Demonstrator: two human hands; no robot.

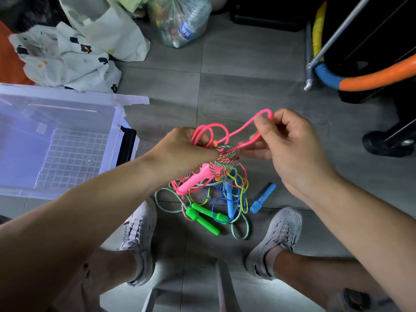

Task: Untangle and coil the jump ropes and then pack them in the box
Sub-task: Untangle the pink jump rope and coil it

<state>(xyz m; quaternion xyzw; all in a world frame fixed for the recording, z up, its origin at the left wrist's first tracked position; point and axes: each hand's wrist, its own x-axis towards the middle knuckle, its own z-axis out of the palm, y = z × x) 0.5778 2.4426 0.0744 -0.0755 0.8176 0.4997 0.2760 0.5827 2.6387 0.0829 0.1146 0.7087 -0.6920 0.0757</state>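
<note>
A tangle of jump ropes (216,194) lies on the grey tile floor between my shoes: green handles (207,218), blue handles (262,198), yellow and blue cords, a braided green-red cord. My left hand (186,152) grips a bunch of pink cord loops with the knotted braided cord, lifted above the pile; a pink handle (195,180) hangs just below it. My right hand (286,143) pinches a loop of the pink rope (243,129) and holds it stretched up to the right. The clear plastic box (56,140) stands open at the left, nothing in it.
Bags and patterned cloth (65,57) are heaped behind the box. A plastic bag of bottles (180,21) sits at the top. A frame with blue and orange foam padding (371,77) and a black wheel (391,143) stand at the right.
</note>
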